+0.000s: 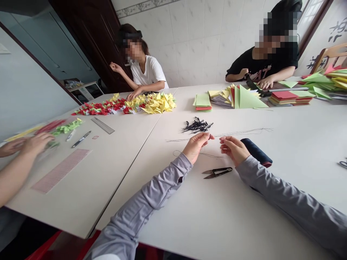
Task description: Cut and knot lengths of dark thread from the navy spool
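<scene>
My left hand (197,145) and my right hand (234,148) are raised close together over the white table, both with fingertips pinched on fine dark thread (211,155). A loose curl of it trails below and left of my left hand. Behind my hands lie long straight strands of thread (255,130) and a small heap of knotted black cord loops (197,125). A dark thread spool (256,151) lies on its side by my right wrist. Thread snips (217,172) rest on the table between my forearms, blades to the left.
Folded paper pieces (159,103) in red and yellow lie before a person in white (149,70). Stacks of coloured paper (291,97) stand near a person in black (282,65) at a paper cutter. Another person's hands (38,144) work at left, near a ruler (103,125) and pen (81,139).
</scene>
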`<state>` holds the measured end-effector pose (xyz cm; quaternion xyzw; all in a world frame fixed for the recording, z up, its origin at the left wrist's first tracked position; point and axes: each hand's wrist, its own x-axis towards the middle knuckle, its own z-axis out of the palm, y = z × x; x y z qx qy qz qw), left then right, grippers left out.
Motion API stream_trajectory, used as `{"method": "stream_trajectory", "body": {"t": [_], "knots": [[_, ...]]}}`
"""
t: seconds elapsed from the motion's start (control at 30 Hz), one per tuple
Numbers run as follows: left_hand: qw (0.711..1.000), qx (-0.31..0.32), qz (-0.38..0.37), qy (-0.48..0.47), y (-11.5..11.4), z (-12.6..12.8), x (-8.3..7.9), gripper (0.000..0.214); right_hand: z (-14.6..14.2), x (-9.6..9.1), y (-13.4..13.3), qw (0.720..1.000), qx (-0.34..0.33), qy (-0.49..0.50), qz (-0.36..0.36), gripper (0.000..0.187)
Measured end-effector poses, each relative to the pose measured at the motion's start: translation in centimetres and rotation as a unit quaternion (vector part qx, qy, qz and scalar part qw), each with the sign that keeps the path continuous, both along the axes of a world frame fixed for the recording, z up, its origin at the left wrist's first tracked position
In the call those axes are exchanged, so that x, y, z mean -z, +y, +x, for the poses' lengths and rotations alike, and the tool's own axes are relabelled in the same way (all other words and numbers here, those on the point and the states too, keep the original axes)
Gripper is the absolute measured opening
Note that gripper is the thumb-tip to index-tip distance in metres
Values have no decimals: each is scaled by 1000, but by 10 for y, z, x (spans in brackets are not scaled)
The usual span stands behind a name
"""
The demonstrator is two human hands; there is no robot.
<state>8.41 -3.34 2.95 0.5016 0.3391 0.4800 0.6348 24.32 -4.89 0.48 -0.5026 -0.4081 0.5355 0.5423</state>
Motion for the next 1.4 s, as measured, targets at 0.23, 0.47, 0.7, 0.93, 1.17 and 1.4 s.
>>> {"method": "stream_trajectory", "body": {"t": [0.23, 0.47, 0.7, 0.93, 1.17, 1.4], "knots": [[998, 16, 0, -60, -3, 0, -1, 30, -42, -14, -18, 976, -201, 81, 10, 40], [998, 48, -30, -33, 5, -68, -13, 23, -4, -4, 6, 964, -198, -159, 73, 36], [985, -144, -91, -25, 11, -179, -1, 17, 24, 3, 6, 900, -87, -408, 126, 23], [966, -228, -120, 21, 3, -218, 8, 22, 26, 17, -2, 844, -43, -499, 192, 26], [944, -297, -127, 71, 0, -231, 5, 29, 40, 24, -8, 823, -26, -517, 236, 25], [917, -258, 45, 301, 8, -180, -12, 21, 37, 28, -13, 798, -20, -528, 290, 28]]}}
